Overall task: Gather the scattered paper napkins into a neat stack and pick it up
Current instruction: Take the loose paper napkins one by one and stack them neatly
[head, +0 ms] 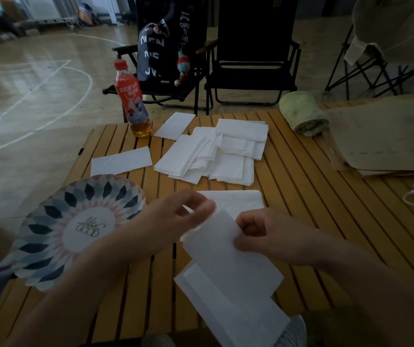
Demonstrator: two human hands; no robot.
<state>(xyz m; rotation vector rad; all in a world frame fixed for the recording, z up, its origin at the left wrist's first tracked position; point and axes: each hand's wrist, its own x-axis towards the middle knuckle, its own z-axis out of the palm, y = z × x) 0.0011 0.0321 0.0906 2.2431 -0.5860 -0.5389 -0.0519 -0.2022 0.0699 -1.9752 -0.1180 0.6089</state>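
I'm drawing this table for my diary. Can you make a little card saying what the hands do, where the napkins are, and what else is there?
Right hand: pinches the edge of a single white paper napkin
Left hand: at that napkin's top corner; blurred, grip unclear
Napkin pile: loose heap of white paper napkins, mid-table, not yet neat
Table: slatted yellow-brown wooden table
Also there: round patterned paper plate, red-capped plastic drink bottle, rolled green towel
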